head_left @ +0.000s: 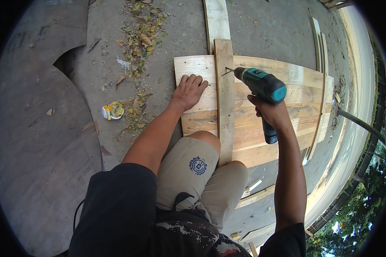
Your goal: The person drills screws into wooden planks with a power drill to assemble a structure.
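Note:
My right hand (270,112) is wrapped around the grip of a teal and black cordless drill (258,81). The drill points left, its bit close over the upper part of a narrow wooden batten (225,103). That batten lies crosswise over a panel of side-by-side planks (266,107). Left of the batten, my left hand (190,91) rests on the pale end of the top planks, fingers a little bent and apart, tips on the wood. A small dark spot shows on the wood beside its fingertips. My knees are against the panel's near edge.
Another batten (319,111) crosses the panel's right end. A pale board (217,23) extends beyond the far edge. Dry leaves (145,40) and a crumpled yellow-white wrapper (113,110) lie on the concrete at left, near a large grey sheet (38,107). Wood offcuts (255,197) lie at lower right.

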### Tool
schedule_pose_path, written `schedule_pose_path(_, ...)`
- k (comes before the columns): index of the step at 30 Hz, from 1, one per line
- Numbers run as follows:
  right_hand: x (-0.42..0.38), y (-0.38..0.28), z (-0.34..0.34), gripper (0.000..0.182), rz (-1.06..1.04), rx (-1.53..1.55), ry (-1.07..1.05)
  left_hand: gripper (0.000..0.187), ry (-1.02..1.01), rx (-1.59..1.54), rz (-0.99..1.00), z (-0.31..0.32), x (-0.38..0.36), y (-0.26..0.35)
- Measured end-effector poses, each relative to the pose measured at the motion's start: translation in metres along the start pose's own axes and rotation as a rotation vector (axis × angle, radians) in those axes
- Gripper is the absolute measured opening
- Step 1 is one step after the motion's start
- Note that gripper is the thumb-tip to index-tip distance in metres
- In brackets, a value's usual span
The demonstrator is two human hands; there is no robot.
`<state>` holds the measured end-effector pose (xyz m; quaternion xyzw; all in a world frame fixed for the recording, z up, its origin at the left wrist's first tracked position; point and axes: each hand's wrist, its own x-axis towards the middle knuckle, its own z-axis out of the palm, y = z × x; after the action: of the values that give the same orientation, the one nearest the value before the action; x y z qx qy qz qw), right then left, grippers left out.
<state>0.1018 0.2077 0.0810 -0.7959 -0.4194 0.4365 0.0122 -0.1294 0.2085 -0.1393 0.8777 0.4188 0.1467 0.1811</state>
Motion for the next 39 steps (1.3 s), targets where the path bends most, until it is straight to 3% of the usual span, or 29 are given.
schedule_pose_path(3,-0.010,0.005,0.004,0.032,-0.246,-0.150,0.060,0.021,-0.045,-0.054,-0.023,-0.006,0.002,-0.001)
schedule_pose_path(6,-0.009,-0.015,-0.015,0.032,-0.368,-0.622,-0.068,0.019,0.004,-0.088,-0.020,-0.005,0.005,-0.004)
schedule_pose_path(7,-0.005,-0.011,-0.020,0.032,-0.489,-0.710,-0.046,0.019,0.010,-0.095,-0.026,-0.003,0.004,-0.004)
schedule_pose_path(9,0.005,-0.019,-0.035,0.035,-0.508,-0.832,-0.124,0.018,0.014,-0.057,-0.029,0.003,0.003,-0.005)
schedule_pose_path(16,0.035,-0.033,-0.053,0.028,-0.143,-0.222,-0.218,0.017,-0.027,0.022,-0.006,0.006,-0.002,-0.009)
schedule_pose_path(17,0.034,-0.041,-0.053,0.020,-0.122,-0.261,-0.232,0.017,-0.043,0.035,-0.001,0.007,-0.003,-0.010)
schedule_pose_path(20,0.029,-0.048,-0.046,0.027,-0.150,-0.320,-0.231,0.019,-0.056,0.059,0.015,0.009,-0.003,-0.012)
schedule_pose_path(23,0.033,-0.050,-0.050,0.037,-0.047,-0.330,-0.313,0.021,-0.088,0.061,0.012,0.009,-0.007,-0.012)
schedule_pose_path(39,0.036,-0.041,-0.057,0.037,-0.023,-0.379,-0.414,0.022,-0.086,0.044,0.004,0.009,-0.008,-0.009)
